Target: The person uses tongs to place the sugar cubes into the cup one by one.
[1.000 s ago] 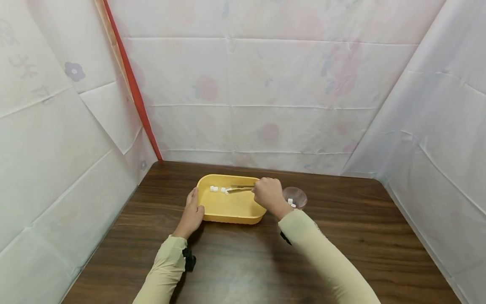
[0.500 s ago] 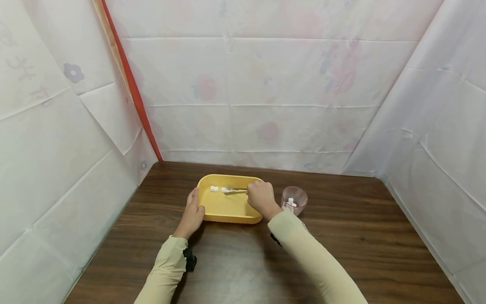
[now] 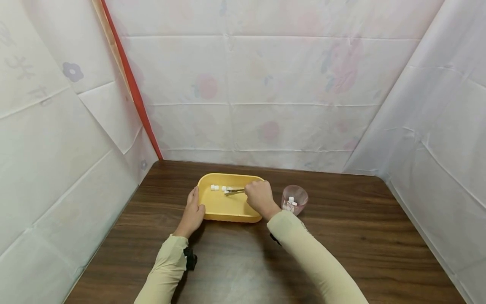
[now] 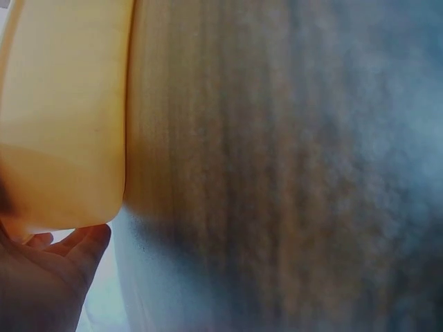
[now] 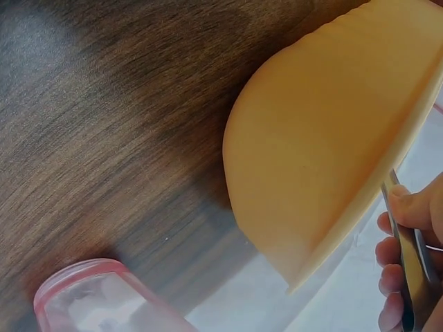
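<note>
Tweezers (image 3: 235, 191) reach into a yellow tray (image 3: 228, 207), their tips low among white cubes (image 3: 224, 188) nearer its far wall; I can't tell whether they pinch one. A wide stretch of tray floor lies between the tips and the near rim. The right hand (image 3: 260, 196) grasps the tweezers by the tray's right end; the left hand (image 3: 193, 213) grips the left end, thumb at the near corner. The tray sits toward the back of the worktop (image 3: 243, 261), a narrow strip of wood behind it, a broad one on the near side.

The tweezers are slim, shiny metal, two legs slightly parted. The cubes are small and square-edged. The tray is smooth, oblong, round-cornered. Just beyond its right end stands a see-through, pink-tinted cup (image 3: 301, 195) with white pieces (image 3: 291, 200) inside. Dark grain marks the worktop; creased, pale sheets (image 3: 265, 80) hang around it.
</note>
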A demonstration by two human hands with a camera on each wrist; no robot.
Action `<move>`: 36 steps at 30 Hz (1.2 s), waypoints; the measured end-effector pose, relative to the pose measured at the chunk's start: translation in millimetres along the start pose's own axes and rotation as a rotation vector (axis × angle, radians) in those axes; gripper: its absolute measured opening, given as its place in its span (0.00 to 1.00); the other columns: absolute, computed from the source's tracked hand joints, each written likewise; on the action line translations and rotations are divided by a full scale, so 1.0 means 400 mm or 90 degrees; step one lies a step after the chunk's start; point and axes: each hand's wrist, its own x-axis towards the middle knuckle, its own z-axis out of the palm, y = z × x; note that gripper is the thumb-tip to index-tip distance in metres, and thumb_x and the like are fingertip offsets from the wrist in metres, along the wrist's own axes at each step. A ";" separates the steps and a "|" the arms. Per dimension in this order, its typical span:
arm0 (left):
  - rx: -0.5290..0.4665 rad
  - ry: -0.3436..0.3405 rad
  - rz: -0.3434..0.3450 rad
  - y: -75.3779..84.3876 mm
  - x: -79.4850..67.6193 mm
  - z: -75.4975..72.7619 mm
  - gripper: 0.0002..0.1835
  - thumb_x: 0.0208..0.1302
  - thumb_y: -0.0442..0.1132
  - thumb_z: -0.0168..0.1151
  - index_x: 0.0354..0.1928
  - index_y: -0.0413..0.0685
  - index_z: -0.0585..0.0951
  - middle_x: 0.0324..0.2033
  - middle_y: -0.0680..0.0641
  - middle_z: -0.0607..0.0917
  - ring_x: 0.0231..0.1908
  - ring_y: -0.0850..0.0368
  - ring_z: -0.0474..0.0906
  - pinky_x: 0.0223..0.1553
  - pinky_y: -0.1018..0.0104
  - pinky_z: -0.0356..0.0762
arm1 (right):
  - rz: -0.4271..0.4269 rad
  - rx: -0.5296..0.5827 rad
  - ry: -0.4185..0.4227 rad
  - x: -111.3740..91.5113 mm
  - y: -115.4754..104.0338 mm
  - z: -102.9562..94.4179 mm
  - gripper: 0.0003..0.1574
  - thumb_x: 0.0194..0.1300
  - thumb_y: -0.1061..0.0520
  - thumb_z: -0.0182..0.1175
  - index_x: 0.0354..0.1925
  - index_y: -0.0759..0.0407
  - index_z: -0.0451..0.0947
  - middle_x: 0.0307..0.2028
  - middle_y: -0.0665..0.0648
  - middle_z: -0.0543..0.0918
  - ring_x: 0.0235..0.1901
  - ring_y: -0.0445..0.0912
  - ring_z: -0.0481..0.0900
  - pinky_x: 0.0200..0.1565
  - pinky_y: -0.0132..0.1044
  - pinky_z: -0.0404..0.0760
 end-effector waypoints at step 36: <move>-0.003 -0.010 0.000 -0.008 0.013 0.005 0.37 0.66 0.29 0.40 0.74 0.38 0.39 0.72 0.37 0.43 0.70 0.43 0.44 0.66 0.47 0.47 | 0.040 0.022 -0.118 -0.058 0.143 -0.140 0.09 0.57 0.54 0.67 0.22 0.51 0.84 0.16 0.48 0.77 0.12 0.40 0.67 0.14 0.37 0.68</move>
